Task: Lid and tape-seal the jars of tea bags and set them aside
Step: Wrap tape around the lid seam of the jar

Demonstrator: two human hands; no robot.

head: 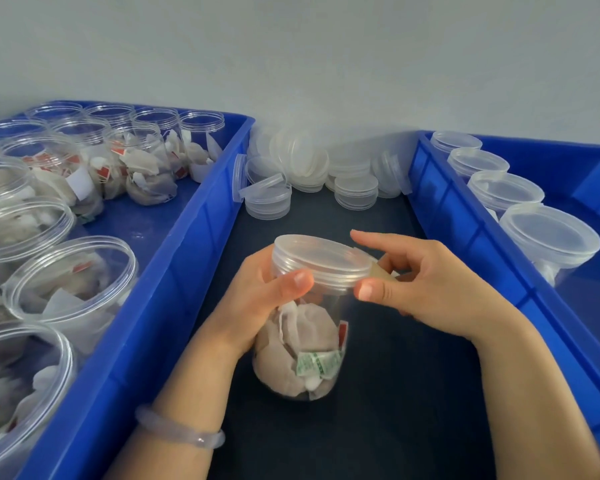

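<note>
Head view: my left hand (257, 292) grips the tilted jar (302, 358) under its lid (321, 261); my right hand (430, 282) pinches tape (381, 271) at the lid's right rim.

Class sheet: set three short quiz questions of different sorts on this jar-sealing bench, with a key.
1. True or false: the jar in the left hand already wears its lid.
2. The lidded jars stand in a blue bin on the person's: A left; B right.
3. Name what the right hand pinches at the lid's rim.
Key: 1 true; 2 B; 3 tape.
</note>
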